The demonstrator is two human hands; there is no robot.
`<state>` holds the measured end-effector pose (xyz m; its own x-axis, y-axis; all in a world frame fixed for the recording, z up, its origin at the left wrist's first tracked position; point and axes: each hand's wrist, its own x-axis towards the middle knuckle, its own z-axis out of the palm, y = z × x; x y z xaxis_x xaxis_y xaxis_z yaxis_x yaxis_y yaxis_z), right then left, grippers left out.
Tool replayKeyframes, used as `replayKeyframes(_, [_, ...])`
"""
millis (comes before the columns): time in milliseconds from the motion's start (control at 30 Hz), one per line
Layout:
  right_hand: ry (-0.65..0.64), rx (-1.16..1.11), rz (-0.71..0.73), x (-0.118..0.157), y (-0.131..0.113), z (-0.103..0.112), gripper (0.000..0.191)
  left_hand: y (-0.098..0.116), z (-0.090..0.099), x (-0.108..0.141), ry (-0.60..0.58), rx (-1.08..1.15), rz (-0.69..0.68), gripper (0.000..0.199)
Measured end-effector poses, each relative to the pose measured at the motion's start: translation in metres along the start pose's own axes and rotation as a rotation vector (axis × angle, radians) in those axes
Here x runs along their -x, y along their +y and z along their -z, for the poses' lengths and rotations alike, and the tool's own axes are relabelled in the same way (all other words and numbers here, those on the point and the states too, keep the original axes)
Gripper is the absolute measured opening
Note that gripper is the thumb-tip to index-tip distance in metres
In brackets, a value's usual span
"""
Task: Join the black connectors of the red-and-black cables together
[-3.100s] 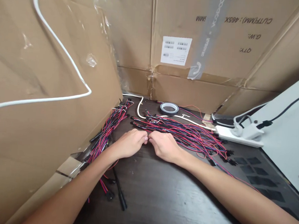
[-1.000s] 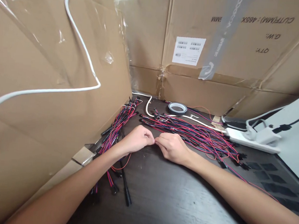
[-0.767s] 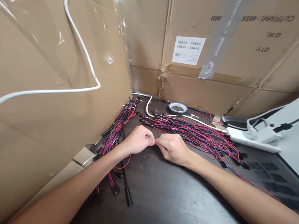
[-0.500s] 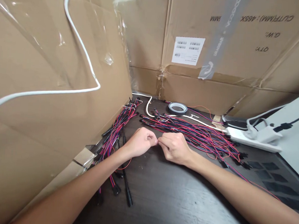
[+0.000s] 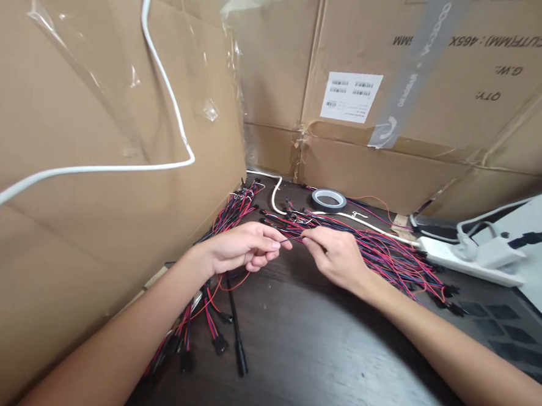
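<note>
My left hand (image 5: 245,247) is closed in a pinch, thumb against index finger, on a thin dark wire (image 5: 284,240). Just to its right, my right hand (image 5: 339,256) also pinches with thumb and index finger. The wire appears to run toward those fingertips, but its end there is too small to make out. Behind and right of my hands lies a bundle of red and dark wires with black connectors (image 5: 391,256). Under and beside my left forearm lies a second such bundle (image 5: 233,216), partly hidden by the arm. A black cable with a thick end (image 5: 240,348) lies below my left hand.
A roll of tape (image 5: 328,200) lies behind the right bundle. The white power strip (image 5: 469,262) with plugs stands at right. Cardboard walls (image 5: 347,165) close in the dark table (image 5: 317,353) at left and back. Black patches (image 5: 520,333) lie at right.
My hands have moved apart from fingertips nearly touching, and the left has turned with its lower fingers loosened. The view has shifted slightly, so the surroundings sit farther right.
</note>
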<state>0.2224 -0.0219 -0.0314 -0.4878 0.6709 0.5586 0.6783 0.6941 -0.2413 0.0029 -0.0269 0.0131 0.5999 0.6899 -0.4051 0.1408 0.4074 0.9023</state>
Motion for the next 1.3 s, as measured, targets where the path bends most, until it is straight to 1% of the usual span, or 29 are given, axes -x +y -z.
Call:
replayKeyframes(100, [0.005, 0.092, -0.058, -0.007, 0.016, 0.013, 0.026, 0.002, -0.003, 0.003, 0.004, -0.074, -0.039, 0.027])
replayKeyframes(167, [0.046, 0.036, -0.120, -0.013, 0.026, 0.024, 0.023, 0.003, -0.004, 0.004, 0.041, -0.178, -0.075, 0.026])
replayKeyframes(233, [0.130, -0.025, -0.196, -0.017, 0.034, 0.035, 0.021, 0.005, -0.004, 0.005, 0.072, -0.293, -0.094, 0.025])
replayKeyframes(333, [0.278, -0.112, -0.364, -0.021, 0.037, 0.049, 0.018, 0.007, -0.004, 0.006, 0.088, -0.371, -0.109, 0.022])
replayKeyframes(400, [0.361, -0.183, -0.467, -0.022, 0.037, 0.054, 0.016, 0.008, -0.005, 0.006, 0.099, -0.381, -0.137, 0.019])
replayKeyframes(467, [0.411, -0.258, -0.530, -0.023, 0.036, 0.054, 0.014, 0.009, -0.006, 0.007, 0.102, -0.389, -0.170, 0.015])
replayKeyframes(533, [0.410, -0.319, -0.561, -0.024, 0.035, 0.054, 0.015, 0.009, -0.007, 0.008, 0.071, -0.369, -0.177, 0.015])
replayKeyframes(600, [0.333, -0.352, -0.572, -0.024, 0.035, 0.054, 0.017, 0.009, -0.007, 0.009, 0.029, -0.305, -0.172, 0.019])
replayKeyframes(700, [0.124, -0.334, -0.582, -0.026, 0.036, 0.058, 0.016, 0.007, -0.006, 0.008, -0.023, -0.171, -0.178, 0.023])
replayKeyframes(800, [-0.030, -0.295, -0.599, -0.027, 0.037, 0.064, 0.014, 0.004, -0.003, 0.005, -0.041, -0.085, -0.160, 0.025])
replayKeyframes(867, [-0.122, -0.301, -0.566, -0.027, 0.036, 0.065, 0.017, 0.002, -0.002, 0.004, -0.030, -0.073, -0.127, 0.030])
replayKeyframes(967, [-0.250, -0.305, -0.448, -0.026, 0.030, 0.062, 0.025, 0.000, -0.002, 0.003, -0.038, -0.088, -0.103, 0.032])
replayKeyframes(1033, [-0.306, -0.292, -0.384, -0.025, 0.024, 0.059, 0.029, -0.001, -0.003, 0.004, -0.064, -0.119, -0.093, 0.030])
replayKeyframes(1100, [-0.352, -0.322, -0.375, -0.023, 0.020, 0.056, 0.030, 0.000, -0.004, 0.004, -0.075, -0.151, -0.082, 0.031])
replayKeyframes(1167, [-0.380, -0.379, -0.382, -0.023, 0.017, 0.056, 0.026, 0.000, -0.005, 0.005, -0.066, -0.154, -0.081, 0.034])
replayKeyframes(1300, [-0.462, -0.464, -0.339, -0.023, 0.017, 0.060, 0.014, 0.002, -0.010, 0.005, -0.032, -0.067, -0.183, 0.040])
